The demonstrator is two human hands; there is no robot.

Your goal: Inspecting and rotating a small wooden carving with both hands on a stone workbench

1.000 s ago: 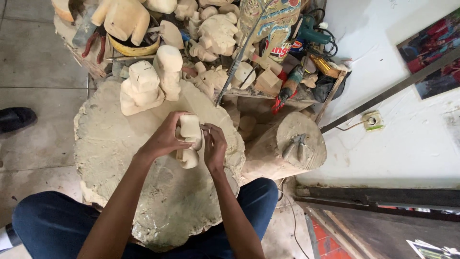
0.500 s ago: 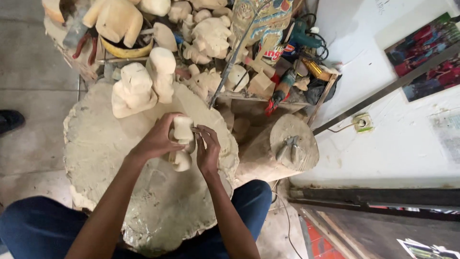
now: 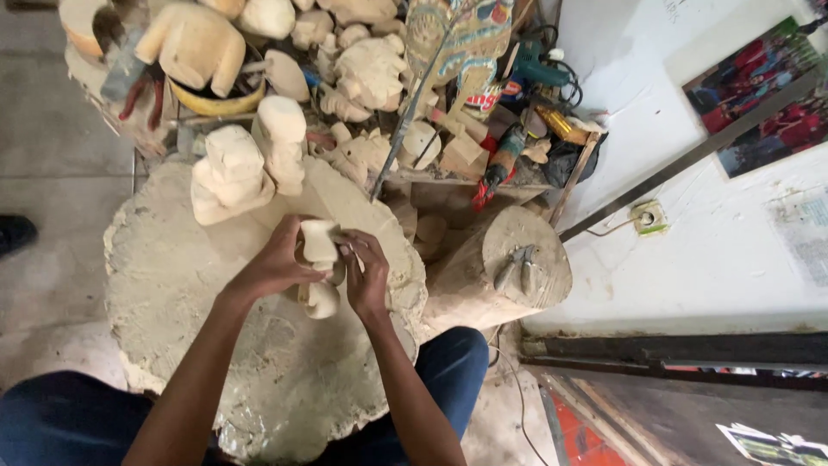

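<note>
Now we hold the small wooden figure (image 3: pixel 319 263) over the round tabletop (image 3: pixel 172 285). Our left hand (image 3: pixel 276 263) wraps tight around it; our right hand (image 3: pixel 366 276) pinches its side. We should grip firmly and work slowly.

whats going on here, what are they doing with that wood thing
A seated person holds a small pale wooden carving in both hands over a big round work block. The left hand grips its side; the right hand presses against it. Two rough carved figures stand behind.
</note>
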